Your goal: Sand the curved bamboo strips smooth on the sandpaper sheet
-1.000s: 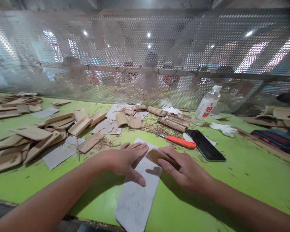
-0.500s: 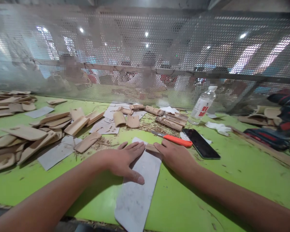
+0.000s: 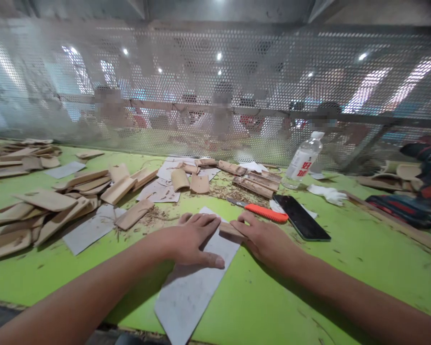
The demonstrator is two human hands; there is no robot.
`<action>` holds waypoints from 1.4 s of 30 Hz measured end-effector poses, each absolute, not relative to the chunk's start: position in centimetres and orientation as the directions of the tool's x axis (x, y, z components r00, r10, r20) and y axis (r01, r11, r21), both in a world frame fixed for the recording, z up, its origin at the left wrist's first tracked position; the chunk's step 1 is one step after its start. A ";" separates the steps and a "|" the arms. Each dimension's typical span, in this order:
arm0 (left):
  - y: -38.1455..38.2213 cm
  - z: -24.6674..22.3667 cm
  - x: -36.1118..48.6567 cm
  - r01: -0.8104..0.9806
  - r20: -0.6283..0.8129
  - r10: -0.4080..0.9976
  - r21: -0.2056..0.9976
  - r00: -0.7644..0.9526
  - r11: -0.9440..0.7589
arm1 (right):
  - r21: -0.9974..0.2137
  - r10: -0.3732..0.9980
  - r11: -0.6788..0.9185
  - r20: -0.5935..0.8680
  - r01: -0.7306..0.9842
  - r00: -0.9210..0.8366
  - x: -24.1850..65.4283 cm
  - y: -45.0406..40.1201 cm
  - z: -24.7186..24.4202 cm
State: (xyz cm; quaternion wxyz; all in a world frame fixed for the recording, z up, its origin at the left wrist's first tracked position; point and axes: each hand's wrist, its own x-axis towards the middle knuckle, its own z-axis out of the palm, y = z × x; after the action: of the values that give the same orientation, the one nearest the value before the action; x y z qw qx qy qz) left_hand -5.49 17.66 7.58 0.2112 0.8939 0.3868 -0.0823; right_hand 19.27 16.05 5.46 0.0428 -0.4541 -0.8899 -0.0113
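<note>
A pale grey sheet [image 3: 190, 287] lies slantwise on the green table, its near corner close to the front edge. My left hand [image 3: 194, 239] rests flat across it, fingers stretched out and thumb spread. In my right hand [image 3: 264, 235] is a small bamboo piece [image 3: 232, 231], pinched between thumb and fingers on the sheet's right part. The piece's left end comes close to my left fingertips. Just beyond my right hand lie an orange-handled utility knife [image 3: 266, 212], its blade out to the left, and a dark phone [image 3: 301, 218].
Bamboo pieces [image 3: 46, 201] are heaped at left, more [image 3: 253, 184] at the back centre among shavings. A plastic bottle [image 3: 303, 160], crumpled tissue [image 3: 326, 194] and power drill [image 3: 424, 182] stand or lie at right. A perforated metal screen [image 3: 187, 62] rises behind; people show dimly through it.
The sheet's near end has swung left, so it lies more slantwise. My right hand keeps the bamboo piece, and its fingers have shifted a little. The whole view has moved slightly.
</note>
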 end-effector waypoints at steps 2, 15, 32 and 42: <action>17.6 7.7 -5.5 0.734 -0.331 0.655 0.315 0.679 -0.602 | -0.031 0.793 0.608 0.072 0.793 -0.605 19.5 15.6 5.6; 17.9 7.3 -5.5 0.709 -0.266 0.660 0.331 0.703 -0.622 | -0.951 0.913 0.061 -0.069 0.302 -0.402 19.5 14.8 7.7; 17.9 7.4 -5.1 0.723 -0.283 0.667 0.324 0.690 -0.610 | -0.869 0.681 -0.450 -0.186 -0.205 -0.708 20.6 15.3 6.0; 17.9 7.0 -5.3 0.715 -0.266 0.666 0.324 0.697 -0.620 | -0.764 0.477 -0.599 -0.099 -0.240 -0.874 21.0 15.8 5.1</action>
State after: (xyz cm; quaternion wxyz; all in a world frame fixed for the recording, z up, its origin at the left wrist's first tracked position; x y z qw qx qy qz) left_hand -5.33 17.92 6.97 0.2058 0.8979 0.3845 -0.0599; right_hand 21.01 15.81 5.13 0.2031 -0.1482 -0.3991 0.8817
